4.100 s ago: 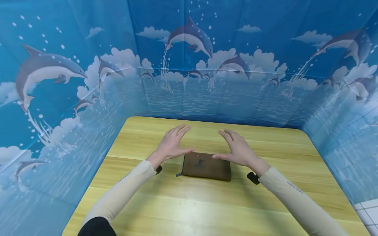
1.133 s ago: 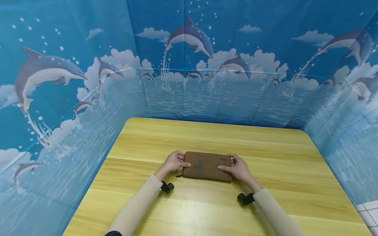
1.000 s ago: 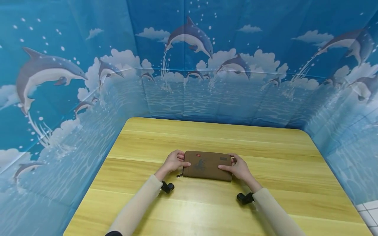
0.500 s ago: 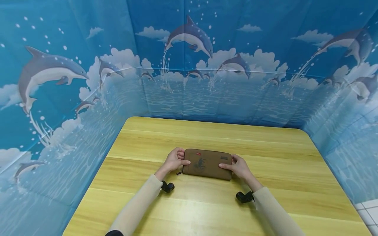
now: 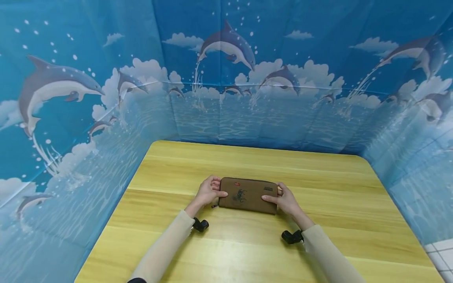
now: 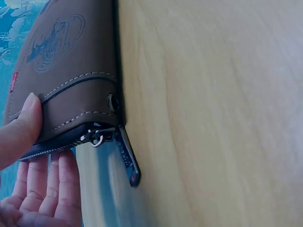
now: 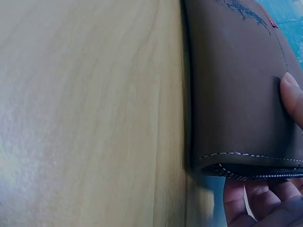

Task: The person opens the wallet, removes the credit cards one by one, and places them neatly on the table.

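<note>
while both hands (image 5: 209, 192) grip its ends, the wallet (image 5: 247, 195) lies crosswise.

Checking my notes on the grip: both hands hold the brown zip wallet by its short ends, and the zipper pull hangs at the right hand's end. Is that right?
Not quite. The zipper pull hangs at the left hand's end of the brown zip wallet, as the left wrist view shows. The right hand grips the other short end, with both hands holding it as you say.

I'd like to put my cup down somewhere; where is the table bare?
The wooden table is bare between the wallet and the dolphin backdrop, and along both side edges. It is crowded only mid-table, where the left hand and right hand grip the wallet's ends.
</note>
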